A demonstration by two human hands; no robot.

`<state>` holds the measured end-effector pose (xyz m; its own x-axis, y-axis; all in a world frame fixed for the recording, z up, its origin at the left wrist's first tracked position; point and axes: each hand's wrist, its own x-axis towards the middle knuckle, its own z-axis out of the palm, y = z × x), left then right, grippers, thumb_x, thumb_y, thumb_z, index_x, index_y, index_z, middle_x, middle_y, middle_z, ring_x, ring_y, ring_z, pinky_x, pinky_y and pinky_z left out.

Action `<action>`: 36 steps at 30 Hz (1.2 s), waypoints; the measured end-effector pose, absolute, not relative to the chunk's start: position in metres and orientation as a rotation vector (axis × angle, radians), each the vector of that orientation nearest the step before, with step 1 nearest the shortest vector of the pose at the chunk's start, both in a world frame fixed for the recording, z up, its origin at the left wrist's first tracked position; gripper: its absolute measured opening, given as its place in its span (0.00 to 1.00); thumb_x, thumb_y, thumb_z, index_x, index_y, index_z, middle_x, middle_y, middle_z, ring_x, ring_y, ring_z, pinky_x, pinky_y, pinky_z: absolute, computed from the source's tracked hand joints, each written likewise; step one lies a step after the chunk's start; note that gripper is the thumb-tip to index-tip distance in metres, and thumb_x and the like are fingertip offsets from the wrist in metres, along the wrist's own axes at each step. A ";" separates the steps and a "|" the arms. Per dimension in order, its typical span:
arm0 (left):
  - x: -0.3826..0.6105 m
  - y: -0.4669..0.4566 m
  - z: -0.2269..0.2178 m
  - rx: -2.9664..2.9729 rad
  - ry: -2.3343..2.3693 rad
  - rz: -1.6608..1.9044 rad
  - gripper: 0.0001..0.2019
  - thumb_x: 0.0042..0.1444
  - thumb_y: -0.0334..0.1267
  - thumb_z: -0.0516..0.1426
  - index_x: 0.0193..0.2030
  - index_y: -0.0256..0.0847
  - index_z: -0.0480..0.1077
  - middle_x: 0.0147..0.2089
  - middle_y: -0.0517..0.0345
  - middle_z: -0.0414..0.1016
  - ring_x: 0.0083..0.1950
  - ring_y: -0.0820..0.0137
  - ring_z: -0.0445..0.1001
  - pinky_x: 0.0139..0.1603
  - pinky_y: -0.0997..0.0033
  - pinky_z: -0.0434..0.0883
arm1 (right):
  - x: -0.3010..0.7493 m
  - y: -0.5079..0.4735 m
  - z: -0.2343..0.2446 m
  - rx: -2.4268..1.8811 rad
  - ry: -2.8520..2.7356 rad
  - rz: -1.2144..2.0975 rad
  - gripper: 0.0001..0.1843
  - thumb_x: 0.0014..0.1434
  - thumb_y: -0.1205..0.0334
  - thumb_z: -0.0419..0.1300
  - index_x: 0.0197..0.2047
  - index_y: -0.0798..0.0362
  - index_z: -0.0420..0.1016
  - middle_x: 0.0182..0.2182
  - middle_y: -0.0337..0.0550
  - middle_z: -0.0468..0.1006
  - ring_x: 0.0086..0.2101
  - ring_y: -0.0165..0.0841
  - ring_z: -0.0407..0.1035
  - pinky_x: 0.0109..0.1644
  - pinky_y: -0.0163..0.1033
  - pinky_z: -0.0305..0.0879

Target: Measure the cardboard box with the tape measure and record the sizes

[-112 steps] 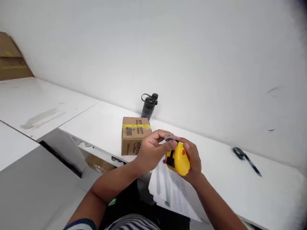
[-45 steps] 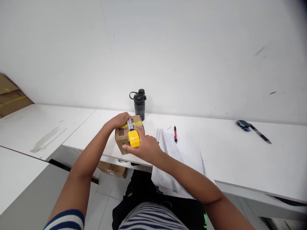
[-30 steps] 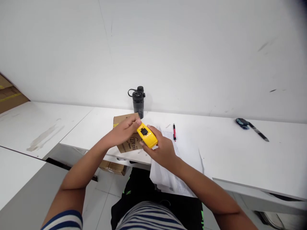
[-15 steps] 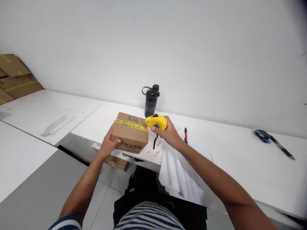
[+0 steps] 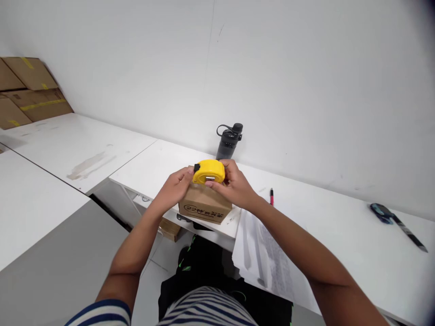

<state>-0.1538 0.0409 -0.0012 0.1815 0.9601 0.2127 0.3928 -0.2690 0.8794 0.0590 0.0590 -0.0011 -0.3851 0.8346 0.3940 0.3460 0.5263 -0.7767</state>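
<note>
A yellow tape measure point(image 5: 211, 169) is held above a small cardboard box point(image 5: 206, 204). My right hand point(image 5: 238, 186) is closed around the right end of its case, thumb along the near side. At the case's left end, by a black part, my left hand point(image 5: 174, 189) has its thumb and fingers pressed together against it. The box rests on the white table near the front edge, dark printed characters on its near side. Its top is mostly covered by the tape measure and my hands.
A dark water bottle point(image 5: 228, 144) stands behind the box by the wall. Papers point(image 5: 263, 253) hang over the table's front edge, with a red and black pen point(image 5: 271, 197) behind them. Far right lies a dark knife-like tool point(image 5: 404, 228). Larger cardboard boxes point(image 5: 44, 102) are stacked far left.
My left hand has left the box's side and come up to the tape measure. My right hand has turned the tape measure and brought it over the box. The view has shifted slightly.
</note>
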 end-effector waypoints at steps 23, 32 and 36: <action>-0.170 0.094 -0.036 1.553 1.414 0.780 0.25 0.53 0.62 0.58 0.36 0.38 0.73 0.36 0.55 0.74 0.38 0.64 0.69 0.39 0.68 0.63 | 0.166 0.068 -0.058 -1.181 -1.818 0.779 0.28 0.56 0.42 0.64 0.54 0.46 0.65 0.34 0.39 0.76 0.30 0.34 0.69 0.31 0.39 0.64; -0.172 0.092 -0.036 1.512 1.348 0.725 0.28 0.54 0.65 0.55 0.37 0.37 0.72 0.38 0.53 0.75 0.39 0.64 0.69 0.40 0.66 0.65 | 0.167 0.067 -0.053 -1.270 -1.869 0.738 0.30 0.57 0.40 0.62 0.57 0.46 0.63 0.34 0.39 0.76 0.29 0.35 0.68 0.33 0.40 0.64; -0.172 0.091 -0.037 1.470 1.317 0.734 0.28 0.53 0.64 0.56 0.39 0.37 0.73 0.40 0.51 0.76 0.41 0.63 0.71 0.42 0.65 0.66 | 0.177 0.062 -0.054 -1.284 -1.878 0.722 0.30 0.57 0.41 0.62 0.57 0.46 0.64 0.34 0.39 0.77 0.27 0.34 0.67 0.31 0.40 0.63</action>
